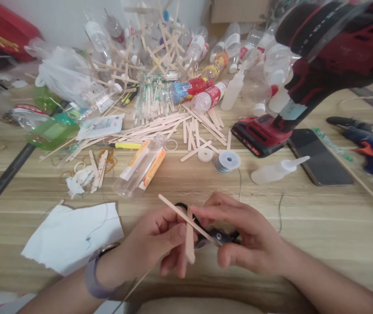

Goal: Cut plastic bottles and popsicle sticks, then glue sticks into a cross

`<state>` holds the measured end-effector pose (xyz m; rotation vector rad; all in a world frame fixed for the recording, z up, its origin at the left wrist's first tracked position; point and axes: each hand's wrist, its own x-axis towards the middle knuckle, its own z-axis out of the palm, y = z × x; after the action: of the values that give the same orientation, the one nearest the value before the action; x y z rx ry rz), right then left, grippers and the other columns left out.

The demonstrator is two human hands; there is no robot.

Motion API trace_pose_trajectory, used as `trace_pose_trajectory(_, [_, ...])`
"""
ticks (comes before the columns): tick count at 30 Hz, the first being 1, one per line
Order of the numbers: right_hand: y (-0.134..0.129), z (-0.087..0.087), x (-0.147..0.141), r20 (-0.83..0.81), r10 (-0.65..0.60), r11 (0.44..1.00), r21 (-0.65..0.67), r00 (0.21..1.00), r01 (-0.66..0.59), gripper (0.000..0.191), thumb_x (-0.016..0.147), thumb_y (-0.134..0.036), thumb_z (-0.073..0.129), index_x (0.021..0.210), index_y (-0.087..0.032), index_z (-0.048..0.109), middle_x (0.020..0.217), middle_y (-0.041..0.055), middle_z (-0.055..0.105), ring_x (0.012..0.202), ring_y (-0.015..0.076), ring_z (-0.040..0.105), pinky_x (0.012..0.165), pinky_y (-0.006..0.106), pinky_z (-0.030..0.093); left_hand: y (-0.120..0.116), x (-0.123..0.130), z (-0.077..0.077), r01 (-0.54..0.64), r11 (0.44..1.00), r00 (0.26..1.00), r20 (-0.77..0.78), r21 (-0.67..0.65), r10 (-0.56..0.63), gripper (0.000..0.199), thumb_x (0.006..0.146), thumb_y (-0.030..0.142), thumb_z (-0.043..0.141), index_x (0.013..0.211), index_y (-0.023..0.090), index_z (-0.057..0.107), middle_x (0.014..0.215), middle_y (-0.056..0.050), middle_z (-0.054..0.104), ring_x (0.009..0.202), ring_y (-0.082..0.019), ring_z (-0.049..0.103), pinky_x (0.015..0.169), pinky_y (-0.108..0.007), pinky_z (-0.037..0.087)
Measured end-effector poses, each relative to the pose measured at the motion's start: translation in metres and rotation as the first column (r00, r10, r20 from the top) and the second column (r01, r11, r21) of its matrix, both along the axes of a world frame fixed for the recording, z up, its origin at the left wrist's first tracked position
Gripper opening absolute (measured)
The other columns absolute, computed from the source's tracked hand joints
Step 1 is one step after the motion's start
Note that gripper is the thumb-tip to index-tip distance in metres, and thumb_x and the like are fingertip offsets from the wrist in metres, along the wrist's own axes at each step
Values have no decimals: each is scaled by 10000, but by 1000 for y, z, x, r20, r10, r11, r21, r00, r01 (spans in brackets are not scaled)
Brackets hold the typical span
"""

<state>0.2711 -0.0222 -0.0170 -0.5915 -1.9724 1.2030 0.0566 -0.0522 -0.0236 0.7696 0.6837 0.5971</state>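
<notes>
My left hand [163, 240] pinches two crossed wooden craft sticks [189, 235] above the table. One stick slants from upper left to lower right; the other is nearly upright. My right hand [248, 231] is close on the other side, its thumb and fingers apart. Its index fingertip is by the upper end of the upright stick, and its thumb is near the lower end of the slanted one. Whether they touch I cannot tell. Behind the hands lies a black tool with a round pivot [219, 237], partly hidden. A watch with a light purple band [100, 270] is on my left wrist.
A clear bottle [139, 168], thread spool [228, 161], glue bottle [279, 170] and phone [320, 157] lie beyond my hands. A red-black power drill [310, 78] stands right, near a blue glue gun [369, 144]. Loose sticks and bottles crowd the back. White paper [72, 235] lies left.
</notes>
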Motion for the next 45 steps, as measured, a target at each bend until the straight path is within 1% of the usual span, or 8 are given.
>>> trace_pose_trajectory(6, [-5,-2,-3,-27,40,993,-113,999,-43,412,955,-344,620,1366,-342,580,756,-13,621,662,107,552,615,214,432,1,-1,1,32,992,997,76,-126,-22,398,852,560,654,800,166,633,441,56,560,272,-24,250,288,-159,149])
trace_pose_trajectory(11, [-5,-2,-6,-84,0,961,-277,996,-23,215,952,-325,627,1125,-282,748,733,7,661,643,98,574,576,203,431,2,-3,1,40,980,997,80,-194,-25,403,824,547,690,729,164,610,351,81,471,245,-27,204,277,-184,81])
trace_pose_trajectory(15, [-7,2,-8,-1,-46,957,-288,999,43,196,949,-342,630,967,-227,788,665,0,636,585,85,549,545,197,416,2,-5,-1,58,976,997,70,-208,-44,407,811,549,702,730,156,632,365,80,471,251,-24,202,278,-192,90])
trace_pose_trajectory(19, [-11,4,-8,27,-62,953,-295,998,67,216,937,-352,642,1065,-220,756,749,24,703,642,108,616,579,207,463,2,-4,-2,35,978,999,8,-203,-35,459,780,603,706,746,148,654,382,68,482,274,-28,236,308,-193,107])
trace_pose_trajectory(22, [-14,3,-8,22,-50,932,-359,999,54,244,941,-360,635,1105,-217,745,765,28,710,566,91,604,528,190,470,1,-3,-3,23,979,999,-24,-203,-28,502,740,647,717,735,150,649,355,74,455,264,-34,246,308,-200,107])
trace_pose_trajectory(28, [-13,3,-9,15,-49,985,-164,999,51,193,964,-283,608,1070,-228,760,635,-11,631,539,80,551,524,172,432,3,-3,-2,110,963,993,65,-247,-96,481,728,615,748,670,154,625,348,66,476,235,-33,258,265,-199,132])
trace_pose_trajectory(35, [-14,-2,-10,12,-48,993,-107,999,49,147,961,-264,611,980,-198,741,678,2,628,589,94,565,536,182,422,6,-4,4,150,947,988,79,-283,-133,439,725,566,777,729,153,629,425,34,583,246,-39,349,249,-156,203])
trace_pose_trajectory(45, [-15,-5,-13,39,-75,994,-70,996,78,231,992,-333,556,914,-190,719,685,13,656,601,99,600,547,188,438,4,-2,-1,90,976,996,38,-200,-84,431,764,572,739,772,149,655,422,47,570,258,-38,350,268,-146,245])
